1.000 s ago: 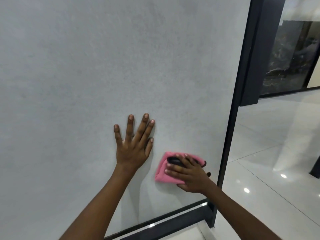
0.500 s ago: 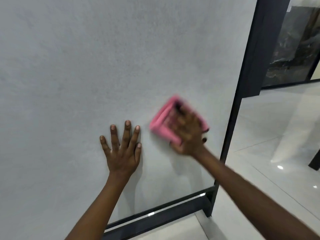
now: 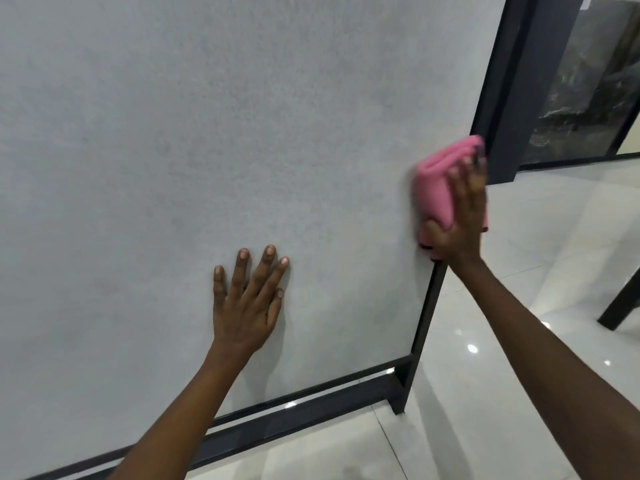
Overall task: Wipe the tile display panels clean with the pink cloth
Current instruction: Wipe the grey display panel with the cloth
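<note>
Cloth (image 3: 437, 188) w/ R hand (image 3: 460, 216), panel (image 3: 242, 133) edge

A: Where is the cloth (image 3: 437, 188) placed?

B: At three o'clock on the panel (image 3: 207, 133), against its right edge, under the right hand (image 3: 460, 216).

A: And the left hand (image 3: 247, 299)?

B: Laid flat on the panel toward six o'clock, well apart from the cloth.

A: What is found around the panel?

B: A frame (image 3: 424, 317) along its right and bottom edges; floor (image 3: 485, 393) at five o'clock; a second panel (image 3: 588, 81) behind, at two o'clock.
</note>
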The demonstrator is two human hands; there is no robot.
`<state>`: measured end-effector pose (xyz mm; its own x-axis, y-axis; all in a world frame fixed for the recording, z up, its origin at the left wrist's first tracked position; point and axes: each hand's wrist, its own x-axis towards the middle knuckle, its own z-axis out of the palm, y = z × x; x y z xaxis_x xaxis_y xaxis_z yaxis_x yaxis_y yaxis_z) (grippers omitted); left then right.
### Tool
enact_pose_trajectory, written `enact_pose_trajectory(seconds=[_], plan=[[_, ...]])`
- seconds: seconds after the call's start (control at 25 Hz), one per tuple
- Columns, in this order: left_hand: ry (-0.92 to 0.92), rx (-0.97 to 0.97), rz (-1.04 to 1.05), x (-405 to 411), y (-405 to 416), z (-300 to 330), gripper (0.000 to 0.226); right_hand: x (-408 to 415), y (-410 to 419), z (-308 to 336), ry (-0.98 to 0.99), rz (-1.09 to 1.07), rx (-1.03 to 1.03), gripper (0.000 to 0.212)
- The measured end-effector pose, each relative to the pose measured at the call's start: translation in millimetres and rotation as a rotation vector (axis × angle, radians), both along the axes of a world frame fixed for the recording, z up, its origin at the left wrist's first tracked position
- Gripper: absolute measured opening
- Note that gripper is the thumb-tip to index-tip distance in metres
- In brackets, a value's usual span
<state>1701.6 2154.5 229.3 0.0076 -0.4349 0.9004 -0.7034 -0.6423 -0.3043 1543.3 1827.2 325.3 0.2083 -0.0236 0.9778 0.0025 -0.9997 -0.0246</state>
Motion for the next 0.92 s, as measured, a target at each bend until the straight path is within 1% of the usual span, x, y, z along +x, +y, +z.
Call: enact_pose_trajectory(seconds=[0.08,0.12,0.16,0.2,0.24,0.32,0.36,0.4,0.44,0.48,0.52,0.56,0.6,0.64,0.68,0.72,0.76,0.8,0.84,0.92], plan=[[-0.065,0.009,0.052,8,-1,-7,0.058,1,-3,-22,-0.080,-0.071,0.176,0.079],[-0.093,0.009,0.071,10,-2,-9,0.057,3,3,-50,-0.063,-0.112,0.240,0.082],[-0.114,0.007,0.083,12,-2,-10,0.057,4,17,-83,0.003,-0.126,0.284,0.085],[-0.127,0.002,0.085,13,-2,-10,0.056,6,37,-117,0.109,-0.115,0.283,0.088],[-0.133,-0.002,0.075,14,-2,-9,0.056,8,60,-149,0.236,-0.090,0.203,0.091],[-0.113,-0.008,0.043,11,-2,-7,0.056,16,95,-195,0.426,-0.033,-0.177,0.089],[-0.077,-0.011,0.019,7,-1,-7,0.056,18,100,-200,0.488,-0.028,-0.371,0.085],[-0.021,-0.018,-0.008,3,4,-9,0.057,20,98,-192,0.520,-0.018,-0.479,0.082],[0.056,-0.033,-0.029,0,11,-16,0.058,20,90,-177,0.491,-0.011,-0.473,0.081],[0.122,-0.050,-0.024,-2,22,-26,0.060,19,80,-158,0.397,-0.016,-0.365,0.080],[0.148,-0.062,0.009,-1,33,-38,0.061,18,70,-133,0.274,-0.040,-0.184,0.080],[0.130,-0.058,0.056,4,43,-48,0.061,16,61,-101,0.163,-0.056,0.020,0.082],[0.087,-0.038,0.091,10,50,-56,0.060,16,56,-73,0.038,-0.044,0.171,0.084],[0.044,-0.022,0.104,18,54,-61,0.059,20,59,-51,-0.062,-0.022,0.242,0.085],[0.009,-0.017,0.107,23,54,-64,0.057,30,68,-41,-0.116,0.006,0.224,0.084],[-0.022,-0.022,0.111,26,51,-66,0.057,42,84,-42,-0.114,0.034,0.123,0.082],[-0.042,-0.029,0.115,27,48,-66,0.056,55,102,-59,-0.069,0.065,-0.009,0.081],[-0.048,-0.031,0.111,28,47,-65,0.056,66,121,-88,0.045,0.099,-0.167,0.078],[-0.046,-0.026,0.098,28,48,-64,0.056,71,140,-125,0.200,0.122,-0.358,0.075],[-0.044,-0.012,0.102,26,54,-63,0.057,64,162,-197,0.544,0.085,-0.778,0.074]])
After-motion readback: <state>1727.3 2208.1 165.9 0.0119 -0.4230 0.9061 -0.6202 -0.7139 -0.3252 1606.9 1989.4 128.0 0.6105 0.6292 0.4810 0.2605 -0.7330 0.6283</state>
